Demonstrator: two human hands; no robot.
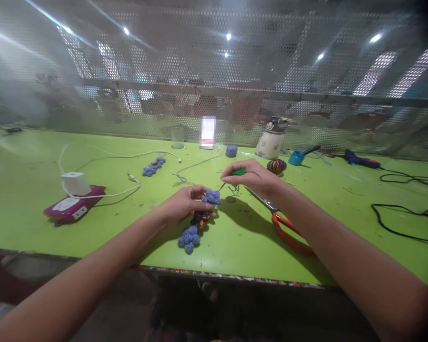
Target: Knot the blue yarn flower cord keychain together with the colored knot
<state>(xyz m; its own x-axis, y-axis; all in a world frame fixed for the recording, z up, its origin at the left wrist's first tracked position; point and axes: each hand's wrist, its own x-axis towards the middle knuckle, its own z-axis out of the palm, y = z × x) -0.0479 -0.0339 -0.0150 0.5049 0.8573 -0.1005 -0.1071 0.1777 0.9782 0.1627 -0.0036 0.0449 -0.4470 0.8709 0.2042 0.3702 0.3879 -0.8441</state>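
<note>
My left hand (187, 204) pinches a crocheted piece of blue flowers (212, 196), held just above the table. Below my fingers hang its dark and orange middle and a second blue flower (189, 239). Between the fingers of my right hand (251, 173) is a crochet hook with a green handle (238, 172). Its thin tip points down at the upper flower's right edge; whether it is inside a stitch I cannot tell. Scissors with red handles (287, 232) lie under my right forearm, partly hidden by it.
On the green table (121, 237) are another crocheted piece (154, 166), a blue yarn ball (231, 151), a multicoloured yarn ball (277, 166), a purple power strip (74, 204) with a white charger, a phone (208, 133), a bottle (271, 138) and a glue gun (362, 159). Perforated metal stands behind.
</note>
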